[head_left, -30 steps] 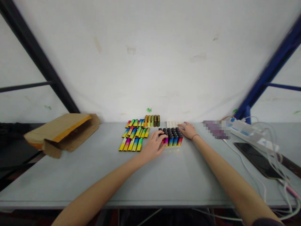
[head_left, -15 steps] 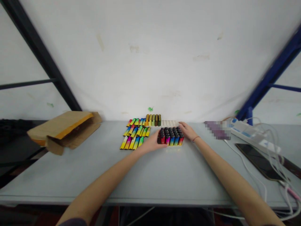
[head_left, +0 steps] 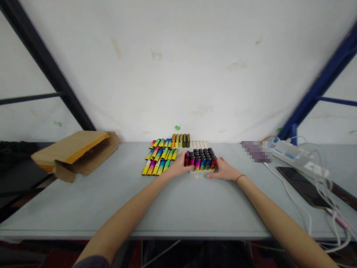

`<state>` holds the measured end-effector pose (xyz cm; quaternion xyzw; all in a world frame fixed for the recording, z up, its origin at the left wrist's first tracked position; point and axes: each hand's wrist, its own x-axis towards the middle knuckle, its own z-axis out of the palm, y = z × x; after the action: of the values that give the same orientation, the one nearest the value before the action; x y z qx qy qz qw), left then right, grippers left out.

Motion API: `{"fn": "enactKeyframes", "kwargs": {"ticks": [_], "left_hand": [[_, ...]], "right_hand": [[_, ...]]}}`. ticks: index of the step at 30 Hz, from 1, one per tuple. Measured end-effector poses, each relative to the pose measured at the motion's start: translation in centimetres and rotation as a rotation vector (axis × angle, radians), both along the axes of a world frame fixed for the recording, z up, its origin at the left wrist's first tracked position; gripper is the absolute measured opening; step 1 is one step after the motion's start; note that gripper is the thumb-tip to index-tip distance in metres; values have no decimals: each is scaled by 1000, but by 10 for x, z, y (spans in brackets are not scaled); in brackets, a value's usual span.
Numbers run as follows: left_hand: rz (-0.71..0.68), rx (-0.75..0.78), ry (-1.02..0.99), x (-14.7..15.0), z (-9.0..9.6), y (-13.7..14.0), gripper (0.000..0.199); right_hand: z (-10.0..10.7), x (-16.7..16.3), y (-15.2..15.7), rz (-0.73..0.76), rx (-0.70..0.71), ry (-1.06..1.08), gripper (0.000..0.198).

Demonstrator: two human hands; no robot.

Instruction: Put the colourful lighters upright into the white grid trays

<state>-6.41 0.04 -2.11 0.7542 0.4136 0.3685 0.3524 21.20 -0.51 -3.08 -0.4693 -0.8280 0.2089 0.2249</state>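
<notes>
A block of black-topped, colourful tubes [head_left: 201,160] stands upright on a white tray [head_left: 203,171] near the back of the table [head_left: 200,208], with the left hand [head_left: 180,166] curled round its left end, thumb along the front, and the right hand [head_left: 224,171] at its right end, thumb apart from the fingers, though I cannot tell whether that one grips. Just behind are a white rack [head_left: 199,144] and gold-topped tubes [head_left: 180,140], with rows of shiny strips [head_left: 156,167] to the left. Farther out lie an open cardboard package [head_left: 75,147] on the left and a phone [head_left: 302,186] beside a power strip [head_left: 299,160] on the right.
</notes>
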Motion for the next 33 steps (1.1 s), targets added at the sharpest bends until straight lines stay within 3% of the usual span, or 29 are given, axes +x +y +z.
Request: {"fn": "enactKeyframes", "kwargs": {"ticks": [7,11,15,20,27,33], "left_hand": [[57,7,-9,6,-2,-1,49],[118,102,-128,9,-1,1,51],[109,56,-153,10,-3,2,54],[107,-6,-63,11,-6,-2,34],[235,55,-207,12,3,0,29],[493,-63,-344,-16,27,8,34]], "right_hand": [[2,-4,-1,-30,81,-47,69],[3,-6,-3,-51,84,-40,64],[4,-8,-5,-66,80,-34,60],[4,-8,-5,-67,90,-15,60],[4,-8,-5,-66,86,-8,61],[3,-7,-5,-85,89,-22,60]]}}
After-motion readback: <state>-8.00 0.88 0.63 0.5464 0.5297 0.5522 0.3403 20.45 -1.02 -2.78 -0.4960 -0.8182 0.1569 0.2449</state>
